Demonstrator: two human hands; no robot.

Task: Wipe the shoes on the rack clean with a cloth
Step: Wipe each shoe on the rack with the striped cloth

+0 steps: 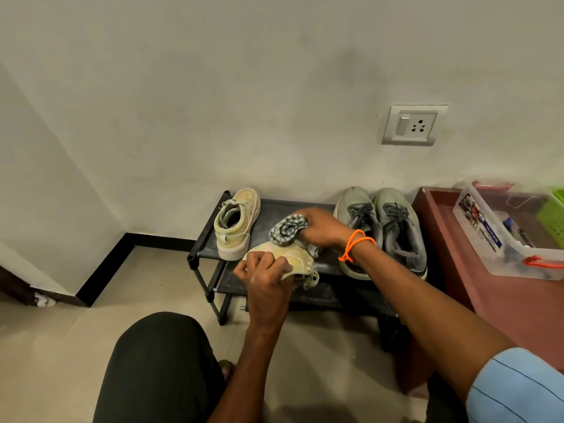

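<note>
A low black shoe rack (283, 209) stands against the wall. My left hand (265, 273) grips a pale tan shoe (297, 259), held tilted above the rack's front edge. My right hand (320, 228), with an orange cord at the wrist, holds a bunched grey striped cloth (285, 230) against the top of that shoe. The matching tan shoe (236, 222) stands on the rack's left end, heel toward me. A pair of grey sneakers (387, 227) sits on the right end.
A maroon table (457, 254) stands right of the rack, carrying a clear plastic box (500, 239) and a green basket (552, 218). A wall socket (413, 125) is above the sneakers. My knee in dark trousers (158, 367) is at lower left. Beige floor tiles lie left of the rack.
</note>
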